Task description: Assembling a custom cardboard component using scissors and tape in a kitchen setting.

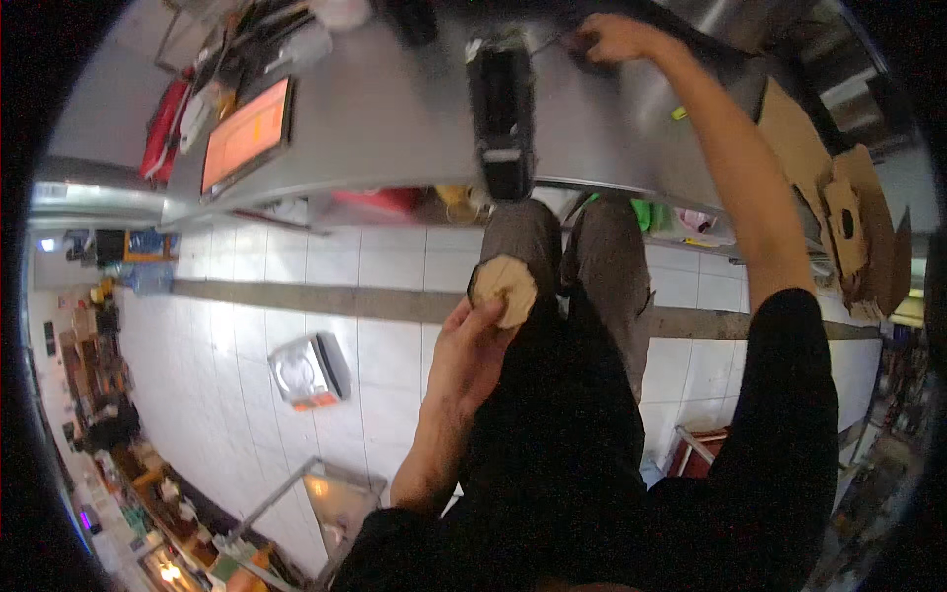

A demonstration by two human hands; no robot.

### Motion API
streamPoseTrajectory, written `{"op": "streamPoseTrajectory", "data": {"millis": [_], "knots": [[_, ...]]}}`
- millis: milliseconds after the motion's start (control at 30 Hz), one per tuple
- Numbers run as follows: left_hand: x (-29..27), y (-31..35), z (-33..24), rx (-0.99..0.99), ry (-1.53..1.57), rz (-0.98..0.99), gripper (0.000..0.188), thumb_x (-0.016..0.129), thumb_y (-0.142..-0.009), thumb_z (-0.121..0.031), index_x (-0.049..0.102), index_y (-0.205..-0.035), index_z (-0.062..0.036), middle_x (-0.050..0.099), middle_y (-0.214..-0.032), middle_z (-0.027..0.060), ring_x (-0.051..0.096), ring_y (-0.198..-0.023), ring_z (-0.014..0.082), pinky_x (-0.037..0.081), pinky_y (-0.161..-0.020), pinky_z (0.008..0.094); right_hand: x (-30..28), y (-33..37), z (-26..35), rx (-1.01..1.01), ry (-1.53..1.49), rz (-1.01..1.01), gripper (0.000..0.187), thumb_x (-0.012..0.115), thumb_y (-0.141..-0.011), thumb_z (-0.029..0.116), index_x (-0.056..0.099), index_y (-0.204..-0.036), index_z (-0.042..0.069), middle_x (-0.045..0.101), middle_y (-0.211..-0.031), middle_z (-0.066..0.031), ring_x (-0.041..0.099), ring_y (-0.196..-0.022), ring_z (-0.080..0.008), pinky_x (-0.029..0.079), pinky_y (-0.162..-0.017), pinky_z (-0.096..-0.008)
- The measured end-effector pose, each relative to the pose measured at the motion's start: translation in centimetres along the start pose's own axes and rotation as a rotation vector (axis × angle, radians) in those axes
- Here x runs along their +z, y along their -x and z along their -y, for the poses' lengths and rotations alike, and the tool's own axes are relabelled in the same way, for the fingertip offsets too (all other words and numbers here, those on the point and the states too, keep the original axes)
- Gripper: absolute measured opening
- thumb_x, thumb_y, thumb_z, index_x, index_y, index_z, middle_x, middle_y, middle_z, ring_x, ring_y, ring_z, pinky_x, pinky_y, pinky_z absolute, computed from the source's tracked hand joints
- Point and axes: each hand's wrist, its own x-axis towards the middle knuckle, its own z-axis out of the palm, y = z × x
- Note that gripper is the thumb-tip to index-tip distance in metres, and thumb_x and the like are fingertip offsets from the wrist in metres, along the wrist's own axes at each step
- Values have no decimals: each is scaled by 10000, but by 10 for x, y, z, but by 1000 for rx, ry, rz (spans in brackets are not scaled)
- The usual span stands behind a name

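Observation:
My left hand (468, 345) pinches a round, flat, pale tan disc (511, 280) by its near edge, holding it above my knee. Whether the disc is wood or something baked, I cannot tell. My right hand (623, 39) reaches far across the grey metal table (395, 128), its fingers curled at a dark thing that is too blurred to name. Between the hands, at the table's near edge, lies a black handheld device (501, 109) with a dark screen, like a card terminal.
A tablet (247, 136) with an orange screen stands on the table's left, near a red object (166, 130). Cut cardboard (853, 227) leans at the right. A silver-and-white box (308, 371) sits on the white tiled floor (385, 385). A metal-framed stool (340, 503) is at lower left.

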Motion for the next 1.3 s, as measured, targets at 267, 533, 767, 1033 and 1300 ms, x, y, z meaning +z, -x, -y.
{"op": "streamPoseTrajectory", "data": {"millis": [267,533,767,1033,1300], "knots": [[16,-8,-5,-73,84,144,315,627,-925,-91,556,-1211,22,633,-1188,114,605,-1127,207,459,-1025,353,-32,-7,30,112,84,134,727,731,-774,254,450,-1403,26,351,-1490,-234,366,-1372,-330,384,-1076,-449],[24,0,6,-53,115,181,342,637,-919,-92,544,-1225,30,624,-1208,128,583,-1160,215,419,-1062,361,-26,19,48,184,248,53,468,738,-733,262,664,-1078,-46,671,-1053,-247,643,-1014,-385,522,-877,-450],[32,0,26,101,-89,130,251,632,-930,-101,548,-1142,2,603,-1138,80,570,-1109,188,417,-1026,356,-72,126,72,528,-104,272,380,710,-717,346,729,-940,39,697,-949,-235,682,-958,-315,542,-833,-393],[9,-20,71,-21,-227,162,272,618,-935,-87,551,-1191,-27,601,-1109,35,562,-1068,151,410,-977,313,28,388,164,546,-1300,-170,291,772,-798,123,674,-1060,44,650,-918,14,601,-845,-91,490,-740,-244],[22,-34,138,122,-930,409,383,626,-875,41,518,-1242,36,609,-1114,68,572,-1019,111,460,-883,251,115,496,283,963,-1373,-266,570,854,-657,66,565,-1148,57,619,-1063,-19,538,-901,-116,446,-783,-273]]}}
